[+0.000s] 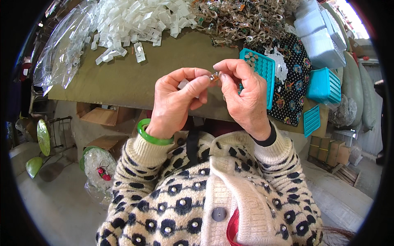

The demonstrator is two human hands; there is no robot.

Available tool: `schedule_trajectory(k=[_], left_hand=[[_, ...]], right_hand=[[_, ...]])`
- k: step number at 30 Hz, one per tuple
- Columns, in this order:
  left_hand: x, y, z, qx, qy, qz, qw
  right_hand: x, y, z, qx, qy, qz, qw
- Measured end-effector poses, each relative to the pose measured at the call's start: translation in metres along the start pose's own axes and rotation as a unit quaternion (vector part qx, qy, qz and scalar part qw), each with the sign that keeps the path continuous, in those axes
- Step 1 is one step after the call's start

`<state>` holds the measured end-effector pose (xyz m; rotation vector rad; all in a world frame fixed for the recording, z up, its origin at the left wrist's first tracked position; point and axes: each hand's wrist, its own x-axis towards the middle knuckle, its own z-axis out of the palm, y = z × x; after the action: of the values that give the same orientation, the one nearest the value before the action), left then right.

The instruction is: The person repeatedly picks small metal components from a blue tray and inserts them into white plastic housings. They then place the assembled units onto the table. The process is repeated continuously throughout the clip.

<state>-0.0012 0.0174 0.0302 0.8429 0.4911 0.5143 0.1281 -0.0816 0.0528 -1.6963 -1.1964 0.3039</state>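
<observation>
Glossy green bangle [154, 137]; matt olive tabletop [123, 78].

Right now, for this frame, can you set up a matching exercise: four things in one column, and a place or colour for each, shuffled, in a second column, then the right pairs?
Things:
1. small metal piece
2. bangle
3. teal tray
4. pile of white plastic parts

Places or colours:
A. green, on the left wrist
B. far left part of the table
C. pinched between the fingertips of the left hand and the right hand
D. just beyond the right hand, on the black patterned cloth

Pairs: 1-C, 2-A, 3-D, 4-B
</observation>
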Motion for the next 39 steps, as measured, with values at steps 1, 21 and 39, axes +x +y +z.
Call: schedule_trajectory(k=[1, 21, 39], left_hand=[[-0.002, -0.002, 0.002, 0.054, 0.012, 0.03, 0.998], [-0.002, -0.011, -0.018, -0.27, -0.161, -0.127, 0.941], [-0.018, -0.005, -0.024, -0.351, -0.145, -0.136, 0.915]], right_hand=[[0.0, 0.001, 0.0, -0.011, 0.007, -0.018, 1.0], [-0.002, -0.005, -0.008, 0.041, -0.082, -0.031, 0.995], [0.0, -0.01, -0.001, 0.271, -0.168, 0.177, 0.931]])
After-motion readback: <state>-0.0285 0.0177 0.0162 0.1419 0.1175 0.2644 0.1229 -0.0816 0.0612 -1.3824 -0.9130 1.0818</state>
